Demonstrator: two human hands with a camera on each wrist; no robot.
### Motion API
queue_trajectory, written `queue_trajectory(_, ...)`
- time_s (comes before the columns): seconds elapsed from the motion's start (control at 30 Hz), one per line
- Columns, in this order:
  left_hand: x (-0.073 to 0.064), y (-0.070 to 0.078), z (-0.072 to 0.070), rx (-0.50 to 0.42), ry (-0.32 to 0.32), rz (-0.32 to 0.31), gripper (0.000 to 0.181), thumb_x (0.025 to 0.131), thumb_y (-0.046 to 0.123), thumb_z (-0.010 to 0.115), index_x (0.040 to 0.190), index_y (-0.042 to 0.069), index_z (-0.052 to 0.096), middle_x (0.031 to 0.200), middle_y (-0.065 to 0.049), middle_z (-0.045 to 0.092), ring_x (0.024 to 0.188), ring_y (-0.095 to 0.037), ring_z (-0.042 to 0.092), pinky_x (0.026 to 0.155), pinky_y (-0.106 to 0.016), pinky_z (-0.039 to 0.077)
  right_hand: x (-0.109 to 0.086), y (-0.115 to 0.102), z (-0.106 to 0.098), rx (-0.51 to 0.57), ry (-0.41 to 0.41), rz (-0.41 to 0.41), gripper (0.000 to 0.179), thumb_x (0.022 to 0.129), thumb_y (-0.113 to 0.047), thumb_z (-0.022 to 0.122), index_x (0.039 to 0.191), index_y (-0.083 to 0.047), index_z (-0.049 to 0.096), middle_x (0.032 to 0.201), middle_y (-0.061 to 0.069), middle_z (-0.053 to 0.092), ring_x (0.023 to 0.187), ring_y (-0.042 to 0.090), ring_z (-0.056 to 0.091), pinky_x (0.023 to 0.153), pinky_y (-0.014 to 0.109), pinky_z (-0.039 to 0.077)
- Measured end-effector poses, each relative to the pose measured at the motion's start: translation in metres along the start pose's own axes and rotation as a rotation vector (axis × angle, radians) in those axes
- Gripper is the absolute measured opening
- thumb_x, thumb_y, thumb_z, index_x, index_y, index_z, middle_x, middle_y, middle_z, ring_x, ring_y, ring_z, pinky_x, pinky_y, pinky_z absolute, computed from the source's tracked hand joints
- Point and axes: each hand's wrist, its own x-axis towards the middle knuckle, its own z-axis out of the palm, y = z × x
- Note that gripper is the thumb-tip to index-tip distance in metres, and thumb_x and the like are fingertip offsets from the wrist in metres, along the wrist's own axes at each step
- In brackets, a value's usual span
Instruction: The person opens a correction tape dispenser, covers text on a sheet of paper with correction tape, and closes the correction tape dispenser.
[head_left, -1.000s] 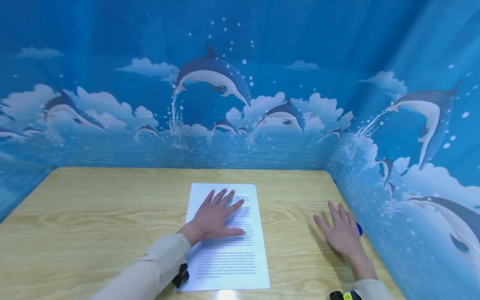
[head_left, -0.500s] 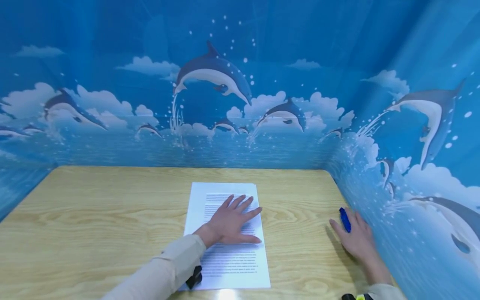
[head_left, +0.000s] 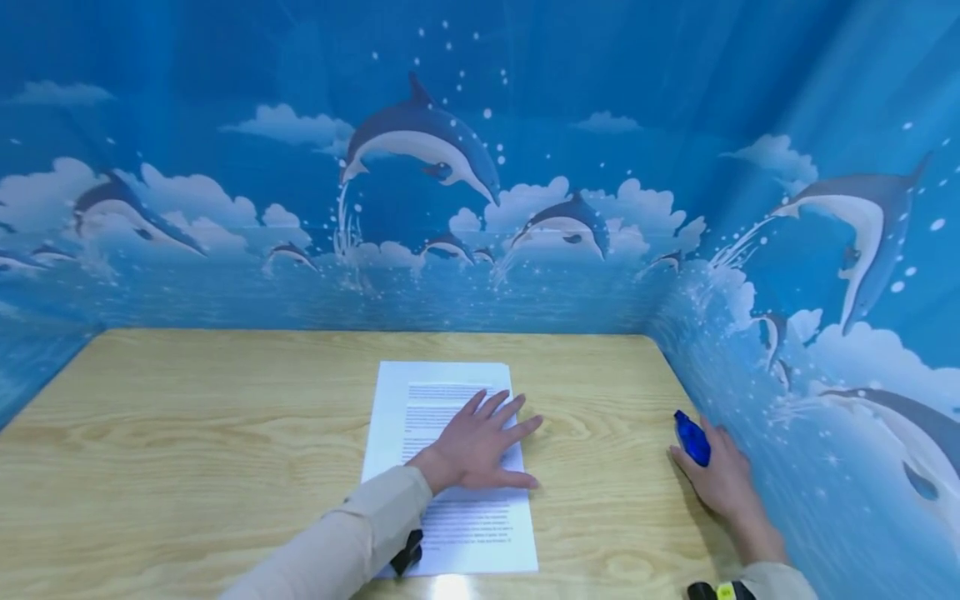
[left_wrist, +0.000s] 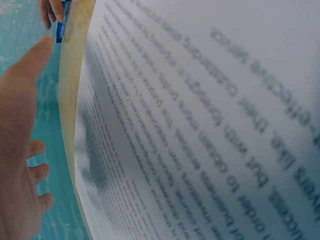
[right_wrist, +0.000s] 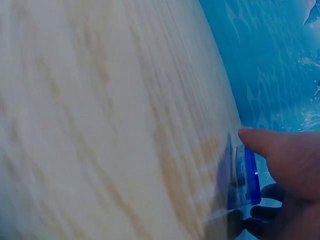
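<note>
My left hand [head_left: 483, 446] is spread flat over the right part of a printed sheet of paper [head_left: 468, 546], its fingertips reaching past the sheet's right edge. In the left wrist view the thumb [left_wrist: 30, 62] and fingers stretch out beside the printed text [left_wrist: 200, 120]. Near the table's right edge, my right hand [head_left: 723, 479] holds a blue correction tape [head_left: 692, 439] between thumb and fingers, its narrow end pointing away from me. The right wrist view shows the tape's clear and blue casing [right_wrist: 245, 177] by the thumb, with the fingers curled on its far side.
The wood-grain table [head_left: 210, 433] extends on both sides of the paper. A blue curtain [head_left: 300, 208] printed with dolphins stands along its back and sides, close beside my right hand. The sheet's far edge shows a second corner, like stacked pages.
My left hand has slid right across the paper to its right edge. The right hand has moved right and taken hold of the blue correction tape, which has turned to show more of its face.
</note>
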Motion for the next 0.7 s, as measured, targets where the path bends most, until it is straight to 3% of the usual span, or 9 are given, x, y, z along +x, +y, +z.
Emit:
queue_trajectory(0.23,0.000,-0.001,-0.001,-0.003,-0.019,-0.025,0.086,0.081,0.081,0.036,0.151,0.032,0.028,0.156,-0.006,0.023,0.143,-0.028,0.017,0.114,-0.049,0.011,0.000,-0.002,0.000,-0.013,-0.016,0.059,0.076,0.098,-0.040,0.050,0.142,0.016,0.024,0.135,0.044,0.029,0.120,0.059,0.032,0.095,0.065,0.033)
queue_trajectory(0.7,-0.011,-0.022,-0.008,0.001,0.023,-0.096,0.085,0.083,0.080,0.033,0.151,0.028,0.031,0.154,-0.007,0.027,0.141,-0.030,0.021,0.113,-0.052,0.014,-0.003,-0.006,0.004,-0.018,0.086,0.050,0.061,0.097,-0.020,0.054,0.139,0.017,0.030,0.131,0.044,0.034,0.118,0.058,0.036,0.097,0.064,0.032)
